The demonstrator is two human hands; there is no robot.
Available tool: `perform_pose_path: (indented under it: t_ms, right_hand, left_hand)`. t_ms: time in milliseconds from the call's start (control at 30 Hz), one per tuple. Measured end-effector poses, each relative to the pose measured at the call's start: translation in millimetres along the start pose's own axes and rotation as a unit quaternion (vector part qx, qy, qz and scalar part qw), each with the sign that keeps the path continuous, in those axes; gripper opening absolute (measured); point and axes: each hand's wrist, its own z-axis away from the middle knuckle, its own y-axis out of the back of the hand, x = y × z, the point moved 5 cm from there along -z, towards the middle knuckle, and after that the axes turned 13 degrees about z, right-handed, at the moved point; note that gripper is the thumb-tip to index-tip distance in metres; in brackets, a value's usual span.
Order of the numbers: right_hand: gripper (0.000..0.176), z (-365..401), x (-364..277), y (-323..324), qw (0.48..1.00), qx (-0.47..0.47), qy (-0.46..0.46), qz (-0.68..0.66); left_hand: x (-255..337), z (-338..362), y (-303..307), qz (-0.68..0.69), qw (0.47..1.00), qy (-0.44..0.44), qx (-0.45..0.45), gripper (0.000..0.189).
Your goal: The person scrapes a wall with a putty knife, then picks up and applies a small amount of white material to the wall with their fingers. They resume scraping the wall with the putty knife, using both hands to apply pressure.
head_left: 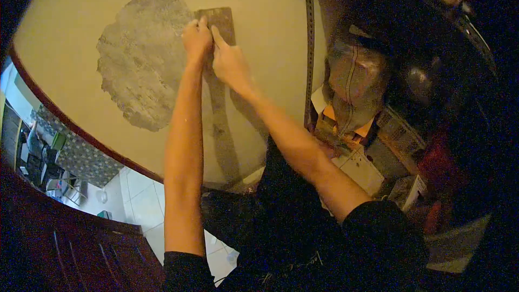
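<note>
Against a pale yellowish wall (265, 32), both my hands are raised close together at a putty knife (223, 20) with a broad, flat, brownish blade. My left hand (198, 39) is closed at the blade's left side, one finger pointing up onto it. Lower and to the right, my right hand (230, 64) is also closed, its index finger stretched along the blade. The handle is hidden by my hands. Just left of them spreads a large, rough-edged grey patch (143, 59) on the wall, with a streaky surface. My arms' shadows fall below the blade.
A perforated corner strip (310, 48) runs down the wall's right edge. Beyond it, in dim light, are a clear plastic-covered bundle (357, 75) and boxes (405, 192). At lower left, dark red wooden panelling (81, 249) borders a tiled floor (143, 200) and a chair (73, 189).
</note>
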Motion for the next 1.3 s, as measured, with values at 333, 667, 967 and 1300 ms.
perform_pose_path:
  t_ms: [333,667,967,1300]
  right_hand:
    - [0.057,-7,-12,0,0.998,-0.055,0.014,0.004]
    - [0.047,5,-12,-4,0.999,-0.035,0.001,0.012]
    - [0.058,-20,-33,12,0.999,-0.018,0.037,-0.01]
    - [0.048,-41,-43,18,0.999,0.02,0.031,-0.007]
  left_hand:
    - [-8,-10,7,-0.012,0.997,0.064,-0.033,0.042]
    - [-4,9,15,0.016,0.993,0.105,-0.046,0.046]
    - [13,-22,22,0.024,0.987,0.139,-0.074,0.045]
    - [30,-21,23,0.109,0.977,0.143,-0.113,0.047]
